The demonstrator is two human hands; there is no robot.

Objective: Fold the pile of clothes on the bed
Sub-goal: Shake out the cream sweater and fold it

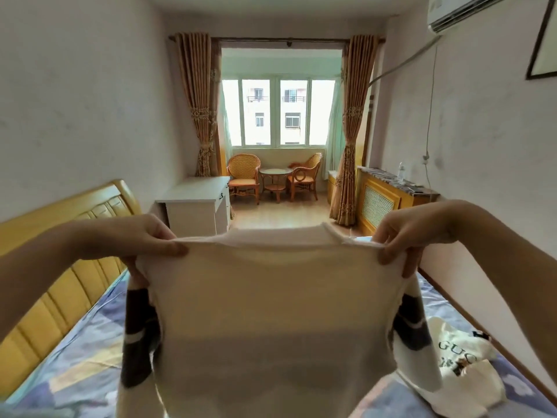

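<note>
A cream sweater (271, 312) with dark bands on its sleeves hangs upright above the bed (90, 342). The left hand (144, 239) pinches its left shoulder and the right hand (404, 239) pinches its right shoulder. A white printed garment (464, 366) lies on the bed to the right. A yellow headboard (60, 260) stands left.

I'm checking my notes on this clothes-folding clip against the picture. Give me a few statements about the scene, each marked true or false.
1. Both hands hold the cream sweater up by its shoulders. True: left hand, right hand.
2. The sweater lies folded flat on the bed. False: it hangs in the air.
3. A white printed garment lies on the bed at the right. True.
4. The curtains are drawn closed. False: they are tied back.
</note>
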